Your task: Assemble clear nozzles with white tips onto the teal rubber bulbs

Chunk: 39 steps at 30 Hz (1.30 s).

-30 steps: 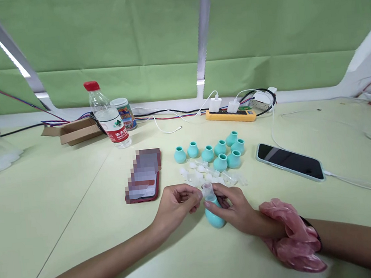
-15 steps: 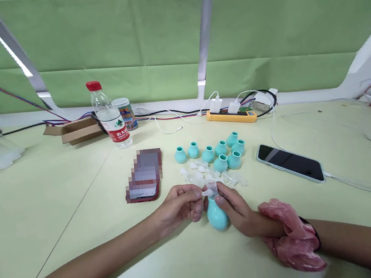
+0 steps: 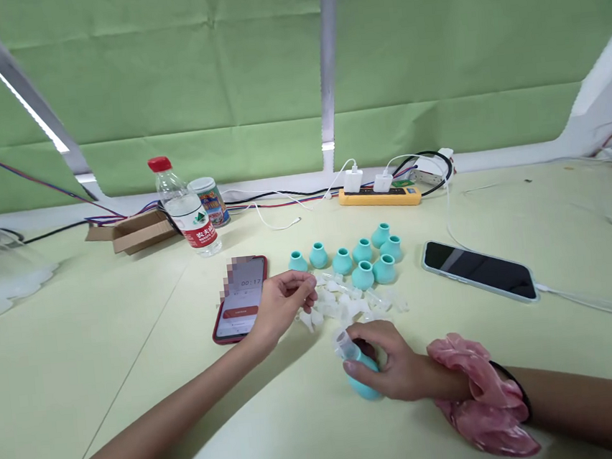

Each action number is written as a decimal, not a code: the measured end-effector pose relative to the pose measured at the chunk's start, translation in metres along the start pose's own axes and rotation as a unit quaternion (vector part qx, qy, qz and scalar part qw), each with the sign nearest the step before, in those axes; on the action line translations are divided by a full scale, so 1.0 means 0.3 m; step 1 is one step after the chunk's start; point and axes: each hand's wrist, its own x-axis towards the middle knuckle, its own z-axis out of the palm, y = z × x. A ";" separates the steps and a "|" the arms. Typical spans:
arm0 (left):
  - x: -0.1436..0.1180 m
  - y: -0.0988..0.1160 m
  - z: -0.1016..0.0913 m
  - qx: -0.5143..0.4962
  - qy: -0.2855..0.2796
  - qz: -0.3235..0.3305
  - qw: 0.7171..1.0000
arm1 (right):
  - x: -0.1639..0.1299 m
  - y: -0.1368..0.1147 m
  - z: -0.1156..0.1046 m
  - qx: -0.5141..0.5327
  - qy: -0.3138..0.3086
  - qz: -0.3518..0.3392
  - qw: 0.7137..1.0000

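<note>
Right hand (image 3: 392,365) clamped round teal bulb (image 3: 365,381) near desk's (image 3: 107,364) front edge, clear cap seated on neck. Left hand (image 3: 280,300) pinched together over clear parts (image 3: 345,301) — whether holding one, cannot tell. Risk: loose cap popping off under squeeze.

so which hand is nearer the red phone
Left. The left hand hovers just right of the red phone, while the right hand holds a teal bulb farther right.
</note>
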 end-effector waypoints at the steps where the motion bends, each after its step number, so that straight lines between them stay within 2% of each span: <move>1: 0.012 -0.011 0.009 0.002 0.007 -0.001 1.000 | 0.001 -0.002 0.003 -0.012 0.005 -0.006 1.000; 5: 0.055 -0.045 0.031 -0.002 0.005 -0.019 1.000 | 0.013 -0.009 0.002 -0.030 -0.027 0.012 0.999; 8: 0.044 -0.034 0.032 -0.009 0.001 -0.023 1.000 | 0.021 -0.012 -0.003 -0.047 -0.055 0.022 0.997; 11: -0.019 0.000 0.030 0.036 -0.020 0.017 0.999 | 0.021 -0.013 -0.004 -0.071 -0.061 0.009 0.996; 12: -0.046 0.010 0.030 0.104 -0.052 0.061 0.991 | 0.019 -0.014 -0.003 -0.075 -0.061 -0.001 0.995; 14: -0.098 0.022 0.035 0.267 -0.140 0.139 0.943 | 0.014 -0.017 -0.001 -0.074 -0.060 -0.021 0.995; 15: -0.118 0.023 0.039 0.335 -0.159 0.173 0.912 | 0.011 -0.020 0.000 -0.069 -0.063 -0.027 0.995; 17: -0.145 0.016 0.047 0.403 -0.194 0.207 0.870 | 0.007 -0.026 0.001 -0.048 -0.080 -0.026 0.995; 18: -0.151 0.011 0.051 0.412 -0.205 0.209 0.863 | 0.006 -0.029 0.001 -0.036 -0.095 -0.023 0.995; 19: -0.154 0.005 0.054 0.406 -0.217 0.199 0.865 | 0.005 -0.032 0.000 -0.026 -0.110 -0.020 0.993; 21: -0.153 -0.004 0.058 0.363 -0.231 0.152 0.890 | 0.005 -0.037 -0.003 -0.013 -0.137 -0.014 0.990; 24: -0.145 -0.007 0.058 0.232 -0.255 0.047 0.937 | 0.007 -0.044 -0.012 -0.003 -0.142 -0.009 0.990; 26: -0.139 -0.006 0.059 0.134 -0.278 -0.017 0.951 | 0.009 -0.052 -0.019 0.028 -0.137 -0.009 0.990; 29: -0.133 -0.009 0.063 0.045 -0.287 -0.074 0.954 | 0.011 -0.065 -0.028 0.097 -0.135 -0.009 0.986; 35: -0.132 -0.032 0.074 0.019 -0.263 -0.107 0.959 | 0.007 -0.065 -0.019 0.118 -0.117 -0.012 0.986; 37: -0.126 -0.031 0.069 -0.018 -0.254 -0.136 0.958 | 0.002 -0.056 -0.014 0.076 -0.113 -0.051 0.989; 39: -0.110 -0.020 0.056 -0.076 -0.239 -0.173 0.952 | -0.005 -0.046 -0.010 0.001 -0.116 -0.146 0.982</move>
